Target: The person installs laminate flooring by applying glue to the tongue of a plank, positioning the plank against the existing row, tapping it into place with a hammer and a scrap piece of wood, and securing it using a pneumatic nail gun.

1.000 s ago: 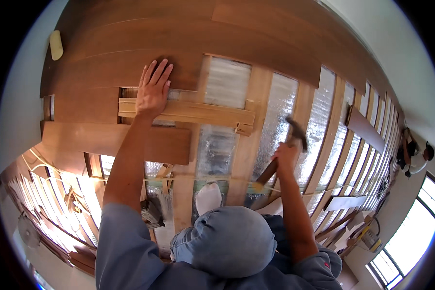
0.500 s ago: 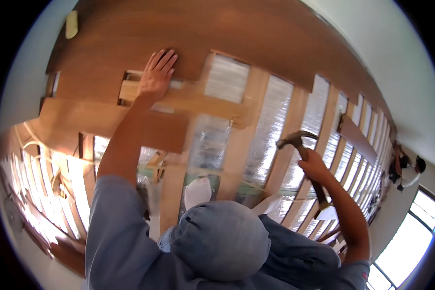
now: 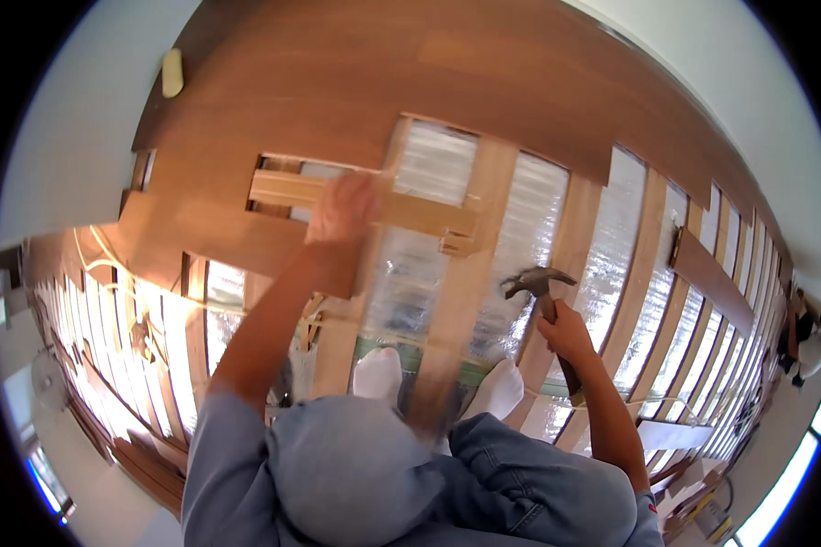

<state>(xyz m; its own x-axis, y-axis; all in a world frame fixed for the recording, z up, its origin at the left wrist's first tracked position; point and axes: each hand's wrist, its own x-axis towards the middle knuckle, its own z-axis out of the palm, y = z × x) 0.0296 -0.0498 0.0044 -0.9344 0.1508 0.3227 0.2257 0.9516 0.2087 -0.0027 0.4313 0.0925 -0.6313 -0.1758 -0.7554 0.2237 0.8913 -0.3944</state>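
My right hand (image 3: 570, 333) is wrapped round the handle of a claw hammer (image 3: 540, 283), held above the joists and silver foil at the right. My left hand (image 3: 345, 211), smeared by motion, is over a pale wooden strip (image 3: 424, 215); I cannot tell whether it touches it. This strip crosses a gap in the brown floorboards (image 3: 319, 100) and reaches right over the foil. A small pale wood block (image 3: 454, 242) is at the strip's right end. Part of a brown board (image 3: 337, 281) shows below my left hand.
Pale joists (image 3: 456, 301) with silver foil (image 3: 520, 223) between them run across the floor. A loose brown board (image 3: 713, 278) lies on the joists at right. A yellowish oblong thing (image 3: 172, 73) lies far left. Cables (image 3: 100, 251) trail at left. Another person (image 3: 803, 342) is far right.
My left hand has come off the brown boards, where it lay flat, and moved right and nearer, over the pale strip. The hammer stays in my right hand, a little further left.
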